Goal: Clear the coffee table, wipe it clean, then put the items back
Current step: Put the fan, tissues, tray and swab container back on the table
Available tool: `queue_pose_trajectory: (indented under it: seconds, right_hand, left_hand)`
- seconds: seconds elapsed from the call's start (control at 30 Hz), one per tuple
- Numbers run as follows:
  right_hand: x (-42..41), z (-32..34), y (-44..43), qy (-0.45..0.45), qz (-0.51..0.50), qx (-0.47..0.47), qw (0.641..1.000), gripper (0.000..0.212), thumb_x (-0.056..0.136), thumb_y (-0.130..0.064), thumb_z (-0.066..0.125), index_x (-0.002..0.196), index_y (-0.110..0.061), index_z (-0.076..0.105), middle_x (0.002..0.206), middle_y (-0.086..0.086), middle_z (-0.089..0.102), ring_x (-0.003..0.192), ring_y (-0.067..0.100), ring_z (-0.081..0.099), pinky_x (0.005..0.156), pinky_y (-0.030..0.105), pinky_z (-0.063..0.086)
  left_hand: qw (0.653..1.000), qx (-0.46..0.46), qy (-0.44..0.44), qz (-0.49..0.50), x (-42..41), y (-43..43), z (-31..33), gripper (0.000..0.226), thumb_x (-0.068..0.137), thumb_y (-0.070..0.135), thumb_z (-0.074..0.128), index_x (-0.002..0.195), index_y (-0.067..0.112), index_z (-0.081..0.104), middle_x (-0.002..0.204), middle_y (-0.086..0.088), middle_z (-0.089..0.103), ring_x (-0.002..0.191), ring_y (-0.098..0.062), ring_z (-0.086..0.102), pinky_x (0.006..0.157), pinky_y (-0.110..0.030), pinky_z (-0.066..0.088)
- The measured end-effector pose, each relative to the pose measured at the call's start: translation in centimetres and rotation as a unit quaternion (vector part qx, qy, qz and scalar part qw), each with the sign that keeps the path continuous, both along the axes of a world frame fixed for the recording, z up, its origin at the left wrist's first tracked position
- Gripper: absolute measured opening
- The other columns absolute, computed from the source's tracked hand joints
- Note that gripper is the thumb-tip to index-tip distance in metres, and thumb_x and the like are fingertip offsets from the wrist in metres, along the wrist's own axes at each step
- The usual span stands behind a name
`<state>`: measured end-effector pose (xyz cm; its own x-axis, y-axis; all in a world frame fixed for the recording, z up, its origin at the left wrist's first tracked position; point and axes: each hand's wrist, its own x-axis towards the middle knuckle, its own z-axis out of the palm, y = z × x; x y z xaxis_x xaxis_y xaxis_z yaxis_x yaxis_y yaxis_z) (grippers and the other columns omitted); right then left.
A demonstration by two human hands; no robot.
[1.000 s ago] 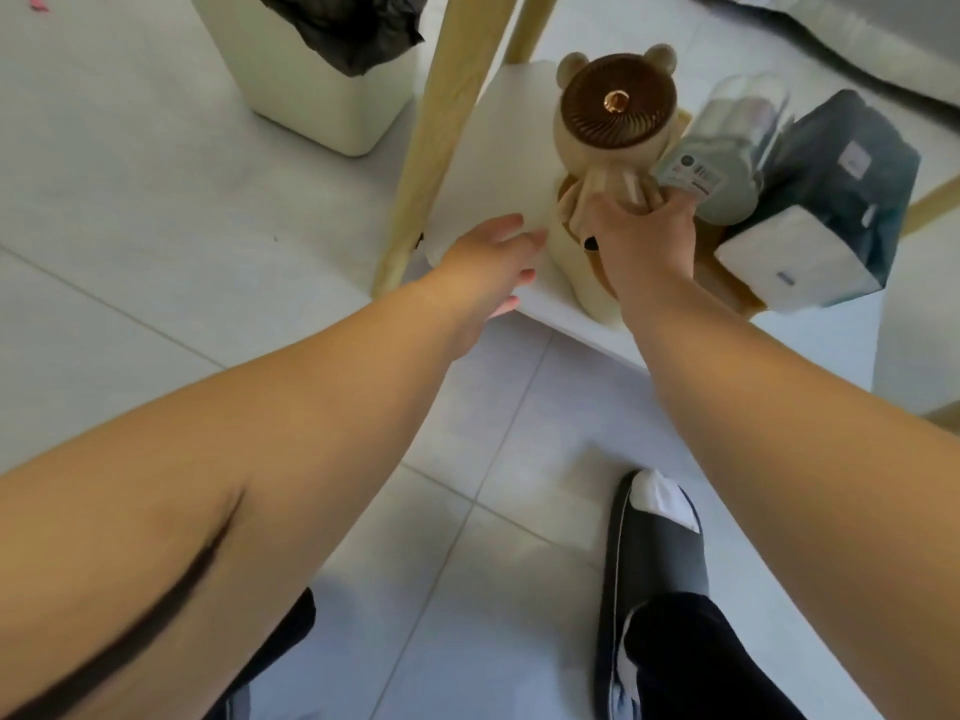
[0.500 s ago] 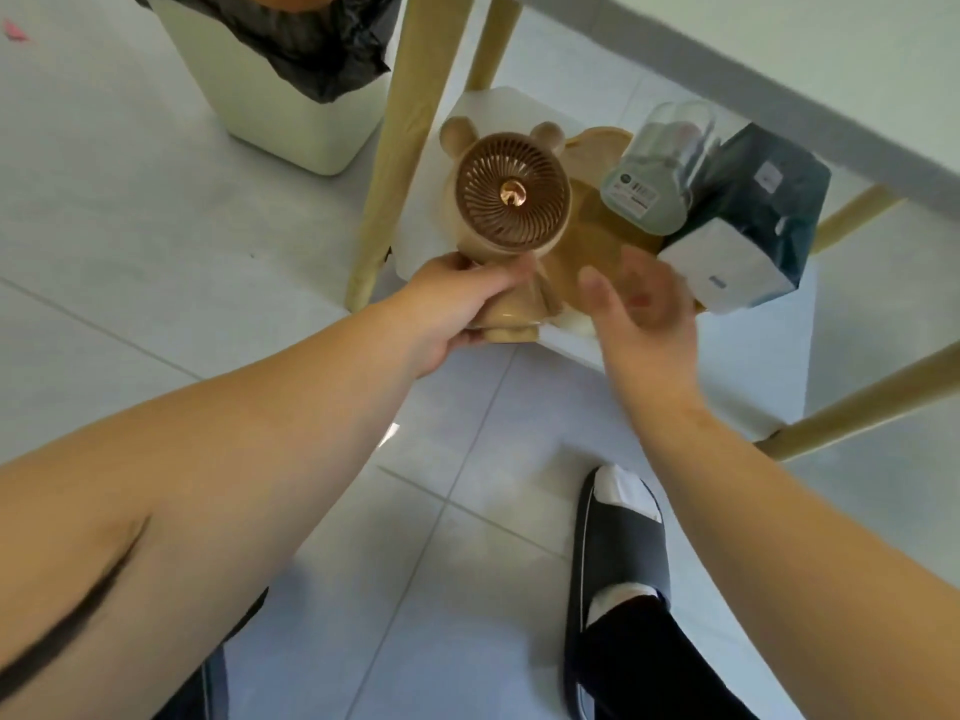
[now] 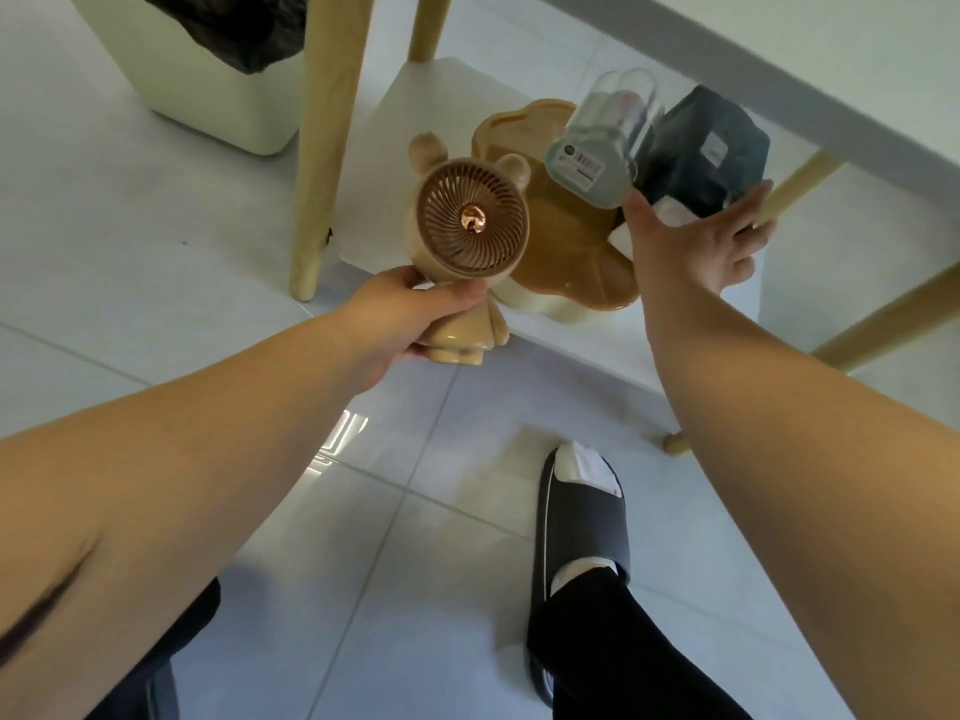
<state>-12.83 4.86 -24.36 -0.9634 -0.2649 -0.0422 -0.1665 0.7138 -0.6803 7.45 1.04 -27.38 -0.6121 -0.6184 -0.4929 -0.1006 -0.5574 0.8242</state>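
Gripping the stand of the beige bear-eared plastic desk fan (image 3: pixel 470 220), the left hand (image 3: pixel 410 317) held it upright at the near left edge of the white lower shelf (image 3: pixel 384 163), beneath the white tabletop (image 3: pixel 831 59). Right hand (image 3: pixel 696 246) was spread, fingers straight, at the dark blue soft tissue pack (image 3: pixel 706 148) on the shelf's right; contact could not be confirmed. Clear plastic jar (image 3: pixel 602 142) sat tilted over the tan bear-shaped lidded box (image 3: pixel 566 252), between fan and pack.
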Motion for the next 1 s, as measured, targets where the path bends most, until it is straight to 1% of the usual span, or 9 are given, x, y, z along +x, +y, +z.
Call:
queue_pose_trajectory:
  seconds: [0.07, 0.17, 0.3, 0.4, 0.53, 0.6, 0.67, 0.8, 1.0]
  right_hand:
    - [-0.2, -0.3, -0.1, 0.018, -0.004, -0.015, 1.0, 0.099, 0.071, -0.045, 0.067, 0.143, -0.023, 0.004, 0.151, 0.006, 0.01, 0.132, 0.034, 0.021, 0.095, 0.038, 0.032]
    - [-0.2, -0.4, -0.2, 0.028, -0.011, -0.031, 0.999, 0.092, 0.072, -0.034, 0.067, 0.142, -0.022, 0.008, 0.146, 0.006, 0.018, 0.123, 0.031, 0.029, 0.079, 0.029, 0.028]
    - [0.7, 0.3, 1.3, 0.034, -0.018, -0.045, 0.998, 0.089, 0.072, -0.028, 0.066, 0.141, -0.019, 0.012, 0.145, 0.009, 0.02, 0.123, 0.031, 0.03, 0.086, 0.029, 0.031]
    - [2.1, 1.8, 3.9, 0.062, 0.002, -0.036, 0.997, 0.089, 0.07, -0.026, 0.067, 0.141, -0.014, 0.014, 0.145, 0.011, 0.022, 0.124, 0.034, 0.029, 0.097, 0.034, 0.032]
    - [4.5, 4.1, 8.8, 0.07, 0.05, -0.033, 0.996, 0.086, 0.068, -0.022, 0.069, 0.138, -0.013, 0.021, 0.142, 0.013, 0.025, 0.125, 0.035, 0.027, 0.1, 0.038, 0.03]
    - [5.8, 5.6, 11.2, 0.042, 0.067, -0.021, 0.997, 0.086, 0.068, -0.021, 0.07, 0.138, -0.012, 0.021, 0.143, 0.015, 0.025, 0.129, 0.037, 0.024, 0.107, 0.043, 0.025]
    - [7.3, 7.4, 13.6, 0.02, 0.093, 0.0, 0.995, 0.083, 0.069, -0.022, 0.07, 0.136, -0.011, 0.022, 0.142, 0.015, 0.026, 0.128, 0.037, 0.024, 0.108, 0.047, 0.026]
    - [10.6, 11.2, 18.6, 0.006, 0.141, -0.004, 0.99, 0.074, 0.069, -0.021, 0.071, 0.13, -0.013, 0.029, 0.138, 0.011, 0.03, 0.123, 0.035, 0.029, 0.099, 0.043, 0.032]
    - [14.4, 17.8, 24.4, 0.035, 0.195, -0.034, 0.98, 0.07, 0.068, -0.022, 0.071, 0.126, -0.014, 0.033, 0.133, 0.006, 0.034, 0.119, 0.027, 0.031, 0.095, 0.037, 0.035]
  left_hand:
    - [1.0, -0.002, -0.009, -0.01, 0.1, 0.1, -0.3, 0.022, 0.078, 0.022, 0.063, 0.096, 0.011, 0.057, 0.085, -0.001, 0.068, 0.067, -0.006, 0.068, 0.059, -0.026, 0.059]
    - [0.999, -0.012, -0.033, -0.026, 0.4, 0.1, -0.3, 0.04, 0.076, 0.025, 0.064, 0.111, 0.009, 0.053, 0.098, -0.003, 0.065, 0.077, -0.008, 0.066, 0.062, -0.024, 0.059]
    - [0.999, -0.011, -0.034, 0.001, 0.7, 0.6, 1.0, 0.052, 0.077, 0.019, 0.065, 0.122, 0.007, 0.041, 0.092, 0.002, 0.061, 0.06, -0.002, 0.067, 0.048, -0.021, 0.055]
    - [0.998, -0.029, -0.057, 0.001, 0.8, 1.3, 2.6, 0.062, 0.075, 0.022, 0.067, 0.127, 0.007, 0.036, 0.091, 0.004, 0.059, 0.068, -0.004, 0.064, 0.048, -0.02, 0.055]
    - [0.998, -0.03, -0.056, 0.003, 1.6, 3.4, 5.9, 0.051, 0.075, 0.016, 0.068, 0.117, 0.01, 0.039, 0.089, 0.002, 0.056, 0.05, 0.0, 0.064, 0.039, -0.018, 0.049]
    - [0.997, -0.039, -0.071, -0.002, 2.4, 5.0, 7.8, 0.048, 0.075, 0.014, 0.068, 0.113, 0.012, 0.039, 0.086, 0.002, 0.055, 0.052, -0.004, 0.064, 0.037, -0.018, 0.048]
    - [0.996, -0.038, -0.086, -0.003, 3.5, 6.7, 9.6, 0.05, 0.074, 0.013, 0.069, 0.113, 0.014, 0.038, 0.086, 0.001, 0.055, 0.063, -0.009, 0.061, 0.037, -0.019, 0.049]
    - [0.993, -0.04, -0.112, 0.003, 7.0, 11.2, 12.6, 0.049, 0.071, 0.013, 0.072, 0.109, 0.014, 0.041, 0.083, -0.002, 0.058, 0.064, -0.011, 0.06, 0.038, -0.018, 0.047]
    - [0.986, -0.098, -0.133, 0.017, 11.5, 17.3, 18.2, 0.049, 0.07, 0.016, 0.075, 0.106, 0.015, 0.042, 0.086, -0.002, 0.058, 0.077, -0.017, 0.06, 0.057, -0.028, 0.048]
